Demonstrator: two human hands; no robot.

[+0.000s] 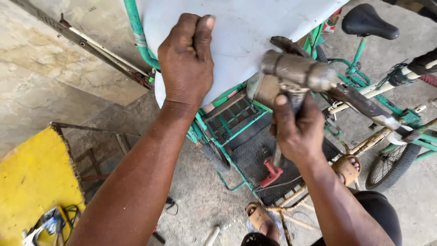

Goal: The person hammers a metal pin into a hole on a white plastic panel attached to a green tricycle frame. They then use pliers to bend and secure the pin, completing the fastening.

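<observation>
Both forearms fill the near view, reaching out over a green three-wheeled cargo cycle [236, 123] that stands on a concrete floor [41, 86].

Largest under the hands is a pale grey metal sheet [246, 27], lying over the green frame of the cycle's front. It looks thin and stiff, though a sheet like that probably flexes and rattles unless pressed down, and its cut edges are likely sharp; the flat face, away from the rim, seems the safer place to bear on it. The left hand [186, 59] does just that, curled into a loose fist with knuckles and thumb pressing the sheet near its lower edge, closed around nothing I can see.

Next in size is a worn metal power tool [296, 73], most likely a drill, its barrel dull and greasy. It looks heavy for its size and perhaps slippery. The right hand [298, 132] is wrapped firmly around its grip from below, the nose of the tool lying at the sheet's edge.

Around these: a black saddle [368, 20] at upper right, a yellow board [32, 182] at lower left, a red clamp-like piece [272, 173] on the black mat [259, 155], and two sandalled feet [259, 218] below.
</observation>
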